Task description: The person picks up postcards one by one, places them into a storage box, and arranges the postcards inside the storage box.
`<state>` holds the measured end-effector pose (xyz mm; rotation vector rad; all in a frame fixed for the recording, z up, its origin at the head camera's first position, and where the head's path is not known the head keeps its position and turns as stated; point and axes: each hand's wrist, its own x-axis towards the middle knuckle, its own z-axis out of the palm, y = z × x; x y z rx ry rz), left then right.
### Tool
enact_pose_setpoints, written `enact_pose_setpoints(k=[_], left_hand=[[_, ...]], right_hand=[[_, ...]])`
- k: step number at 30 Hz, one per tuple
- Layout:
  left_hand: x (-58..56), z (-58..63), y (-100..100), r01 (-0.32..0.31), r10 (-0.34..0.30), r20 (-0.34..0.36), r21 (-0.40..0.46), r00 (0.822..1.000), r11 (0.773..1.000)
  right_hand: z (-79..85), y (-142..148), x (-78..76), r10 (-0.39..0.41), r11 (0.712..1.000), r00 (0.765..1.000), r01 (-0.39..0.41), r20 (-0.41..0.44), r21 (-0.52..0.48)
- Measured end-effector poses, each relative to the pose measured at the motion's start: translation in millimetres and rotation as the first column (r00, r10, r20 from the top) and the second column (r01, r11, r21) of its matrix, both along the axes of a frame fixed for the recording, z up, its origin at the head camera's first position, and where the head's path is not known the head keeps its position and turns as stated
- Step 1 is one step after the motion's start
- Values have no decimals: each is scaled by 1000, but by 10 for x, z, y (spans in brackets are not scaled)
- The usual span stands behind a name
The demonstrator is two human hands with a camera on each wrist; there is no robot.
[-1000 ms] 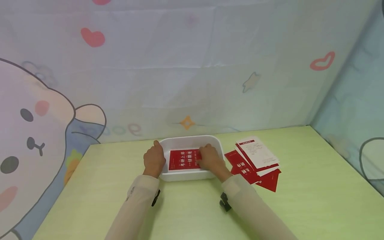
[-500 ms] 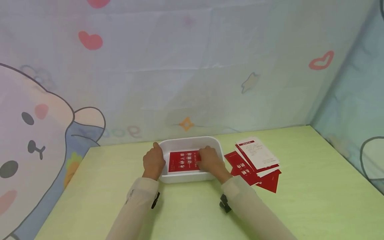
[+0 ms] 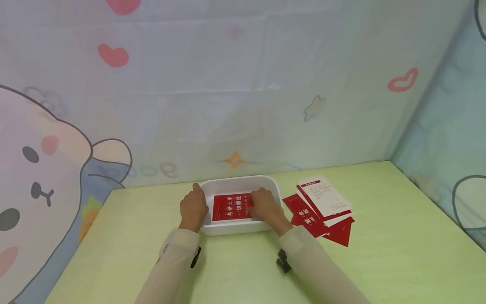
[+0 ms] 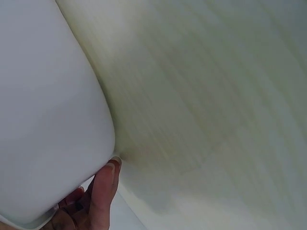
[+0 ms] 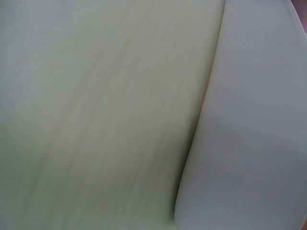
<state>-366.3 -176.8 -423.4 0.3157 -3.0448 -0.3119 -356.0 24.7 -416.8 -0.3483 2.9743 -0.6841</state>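
A white plastic tray (image 3: 228, 229) stands on the table near its back edge. In it lies a red card (image 3: 231, 207) with white lettering, a white edge showing under its front side. My left hand (image 3: 193, 207) grips the tray's left end; in the left wrist view, the fingers (image 4: 102, 194) curl beneath the rim. My right hand (image 3: 265, 207) reaches over the tray's right side, its thumb and curled fingers at the card's right end, which they hide. The right wrist view shows mostly the tray's outer wall (image 5: 244, 124) and the tabletop.
To the right of the tray lies a loose, fanned pile of red and white cards (image 3: 326, 198), several overlapping. The pale green table (image 3: 235, 270) ends at a cartoon-printed cloth backdrop (image 3: 212, 105). Dark wrist devices (image 3: 282, 261) hang under both sleeves.
The whole head view has shifted slightly downward and left. Both hands keep their places on the tray and card, and the card pile lies as before.
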Motion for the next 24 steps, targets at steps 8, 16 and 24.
enact_pose_setpoints(k=[8,16,24], left_hand=[[-18,-7,-18,7,-7,-15,-8,1000,1000],[6,29,-60,1,-1,-13,-12,1000,1000],[2,-10,-41,14,-14,-27,-1,1000,1000]], right_hand=[[3,1,1,-4,1000,1000,4,-17,-11],[22,-42,3,12,1000,1000,-12,-23,-14],[8,-26,-10,-11,1000,1000,11,-6,-2]])
